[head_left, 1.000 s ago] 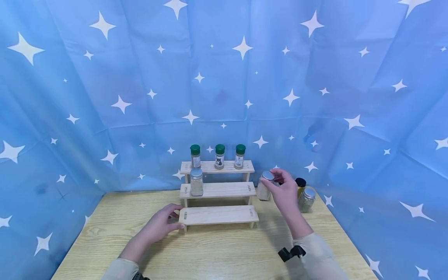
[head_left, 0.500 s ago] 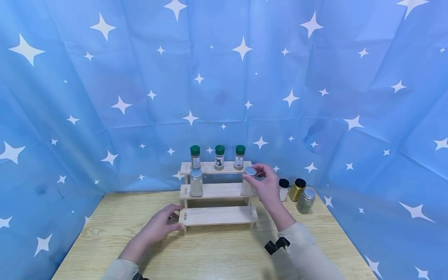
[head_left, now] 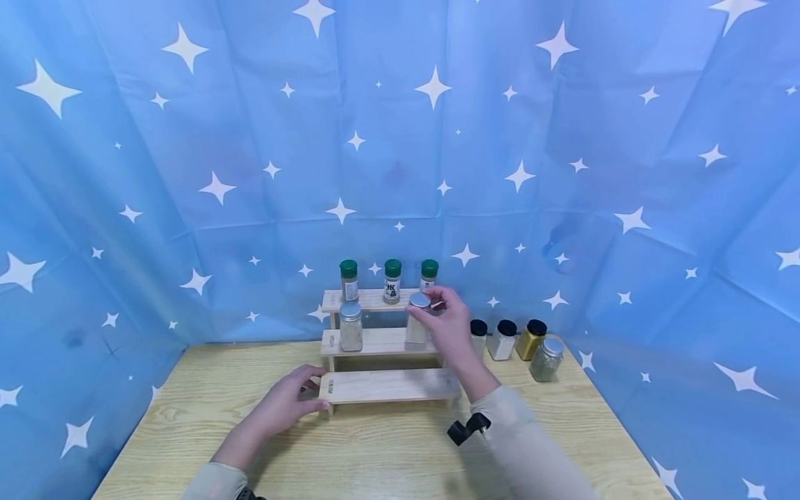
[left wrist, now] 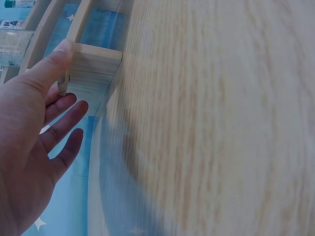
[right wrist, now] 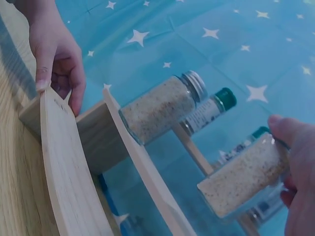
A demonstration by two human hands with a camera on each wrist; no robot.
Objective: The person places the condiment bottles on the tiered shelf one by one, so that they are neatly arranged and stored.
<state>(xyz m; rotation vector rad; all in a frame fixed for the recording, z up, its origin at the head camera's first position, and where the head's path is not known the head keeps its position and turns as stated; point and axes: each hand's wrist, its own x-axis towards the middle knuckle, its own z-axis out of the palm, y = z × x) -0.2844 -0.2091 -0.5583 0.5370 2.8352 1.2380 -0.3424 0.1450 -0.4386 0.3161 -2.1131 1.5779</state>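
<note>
In the head view my right hand grips a glass jar near its silver lid. Pale grains fill the jar, which is over the right part of the middle shelf; whether its base touches the wood I cannot tell. My left hand pinches the left end of the stepped wooden rack's lowest shelf between thumb and index finger. The left wrist view shows that thumb on the shelf's edge, the other fingers spread. A similar silver-lidded jar stands at the left of the middle shelf.
Several green-capped spice bottles stand on the top shelf, the rightmost partly hidden by my right hand. Right of the rack on the table are black-lidded jars, one with yellow contents, and a silver-lidded jar of green herbs.
My right hand has carried the jar leftward from beside the rack to over the middle shelf, uncovering the black-lidded jars. The left hand has stayed on the lowest shelf's end.
</note>
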